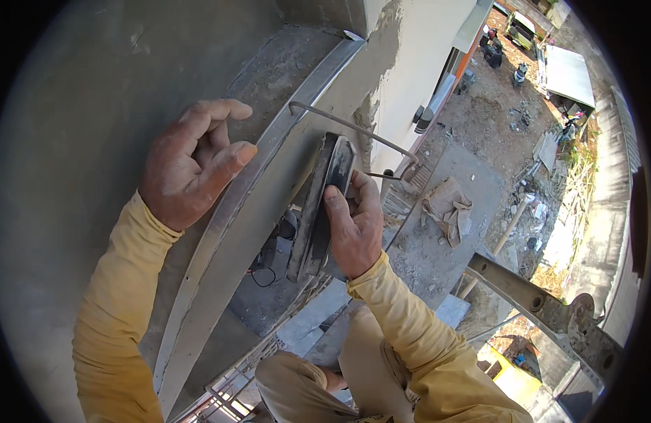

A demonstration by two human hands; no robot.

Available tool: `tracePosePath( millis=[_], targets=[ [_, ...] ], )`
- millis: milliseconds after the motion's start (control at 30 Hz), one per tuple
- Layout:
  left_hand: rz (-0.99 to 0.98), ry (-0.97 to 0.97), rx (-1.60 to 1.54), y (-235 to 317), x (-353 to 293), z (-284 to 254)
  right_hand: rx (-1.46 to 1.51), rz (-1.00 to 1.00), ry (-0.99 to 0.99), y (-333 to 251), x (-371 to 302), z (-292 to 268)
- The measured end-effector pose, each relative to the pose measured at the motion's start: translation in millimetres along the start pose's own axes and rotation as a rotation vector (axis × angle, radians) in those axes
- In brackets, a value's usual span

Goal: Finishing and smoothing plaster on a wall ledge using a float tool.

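Observation:
My right hand [358,231] grips a dark, long plastering float [313,215], its thumb pressed on the side near the middle. The float is tilted with its length running up and away, just off the outer face of a plastered ledge. Over the ledge, my left hand [188,166] holds nothing; its thumb and index finger are apart and the other fingers curl. A metal straightedge [249,173] runs along the ledge's edge, beneath the left thumb. A bent metal rod [354,129] hooks over that straightedge near its far end and sticks out to the right.
A grey plastered wall [93,127] rises on the left. Far below lie a concrete slab [438,264] with a torn paper sack [449,206], and rubble ground with parked motorbikes [492,49]. A steel scaffold bar [537,303] crosses at lower right. My bent knees [297,388] are below the hands.

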State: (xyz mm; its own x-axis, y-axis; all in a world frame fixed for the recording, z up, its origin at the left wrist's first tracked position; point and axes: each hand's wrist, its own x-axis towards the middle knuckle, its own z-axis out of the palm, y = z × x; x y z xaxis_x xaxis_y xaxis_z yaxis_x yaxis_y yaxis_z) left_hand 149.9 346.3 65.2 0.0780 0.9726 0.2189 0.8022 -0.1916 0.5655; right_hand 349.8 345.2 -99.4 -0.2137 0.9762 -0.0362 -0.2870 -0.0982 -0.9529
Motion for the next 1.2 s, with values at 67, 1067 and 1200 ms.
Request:
tracePosePath(
  millis=[67,1067,1200],
  targets=[
    [0.009,-0.081,-0.013,-3.4,25.1,9.4,0.002,-0.037,0.145,-3.5,25.6,7.0],
    [0.057,-0.091,-0.381,-34.8,51.0,55.0,-0.121,-0.001,0.52,-1.7,22.1,51.8],
    [0.05,-0.116,-0.431,-39.0,51.1,54.0,-0.179,0.096,0.518,-10.1,54.3,36.6]
  ],
)
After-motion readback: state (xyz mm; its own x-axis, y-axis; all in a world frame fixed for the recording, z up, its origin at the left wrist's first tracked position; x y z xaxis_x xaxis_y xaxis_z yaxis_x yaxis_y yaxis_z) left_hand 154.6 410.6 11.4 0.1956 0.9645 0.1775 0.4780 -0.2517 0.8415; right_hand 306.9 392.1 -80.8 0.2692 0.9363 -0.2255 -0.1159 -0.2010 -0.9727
